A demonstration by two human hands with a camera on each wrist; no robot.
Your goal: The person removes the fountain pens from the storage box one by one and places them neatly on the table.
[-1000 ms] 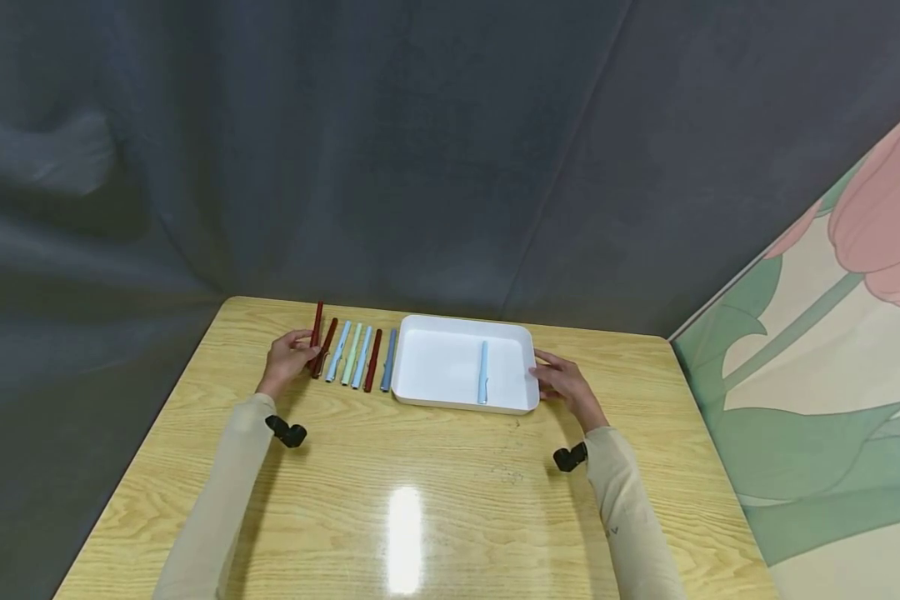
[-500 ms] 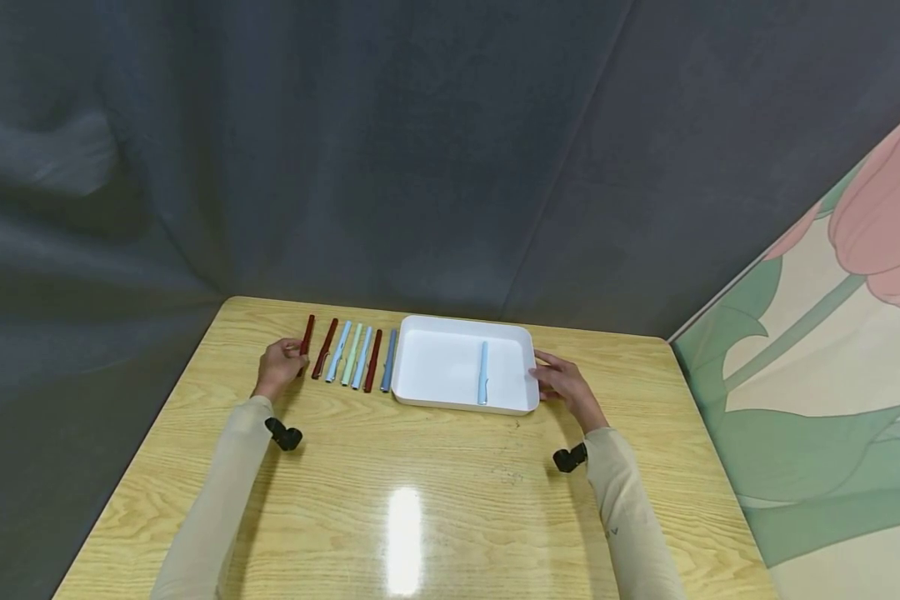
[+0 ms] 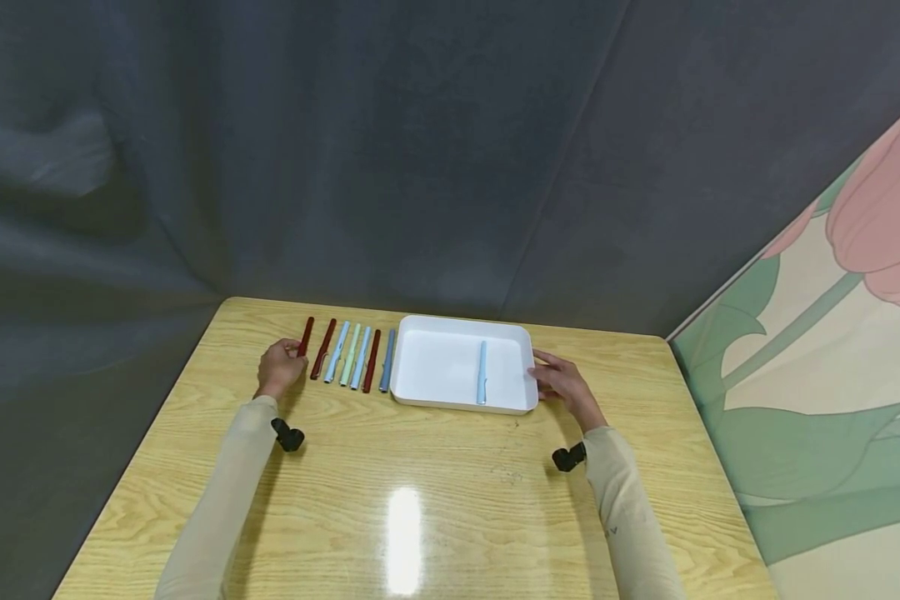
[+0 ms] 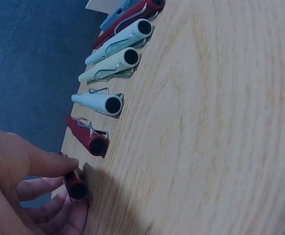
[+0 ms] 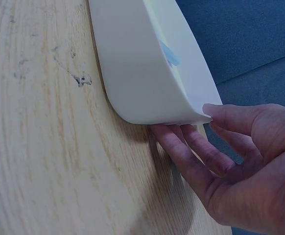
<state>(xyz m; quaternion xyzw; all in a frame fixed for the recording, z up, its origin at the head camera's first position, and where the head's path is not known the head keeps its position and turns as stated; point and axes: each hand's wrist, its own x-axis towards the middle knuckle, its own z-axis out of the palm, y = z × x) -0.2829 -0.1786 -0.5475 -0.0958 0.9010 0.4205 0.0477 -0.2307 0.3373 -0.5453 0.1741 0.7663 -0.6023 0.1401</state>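
My left hand [image 3: 281,367] pinches a dark red pen [image 3: 307,336] at the left end of a row of pens. In the left wrist view, the thumb lies on this pen [image 4: 77,187] by its clip, with the other fingers behind it. To its right lie another dark red pen [image 3: 323,350], light blue, pale green and light blue pens, a dark red one [image 3: 371,361] and a slate blue pen [image 3: 387,361]. My right hand [image 3: 565,382] holds the right end of a white tray [image 3: 438,367], thumb on the rim and fingers against its underside. A light blue pen [image 3: 482,372] lies inside the tray.
The wooden table [image 3: 420,467] ends at a dark curtain [image 3: 420,167] just behind the tray and pens. A wall panel with a tulip pattern [image 3: 810,400] borders the right side. Small dark marks [image 5: 79,78] show on the wood near the tray.
My left hand has moved left and lowered the dark red pen, which now lies spaced apart from the neighbouring red pen. The right hand and tray have stayed put.
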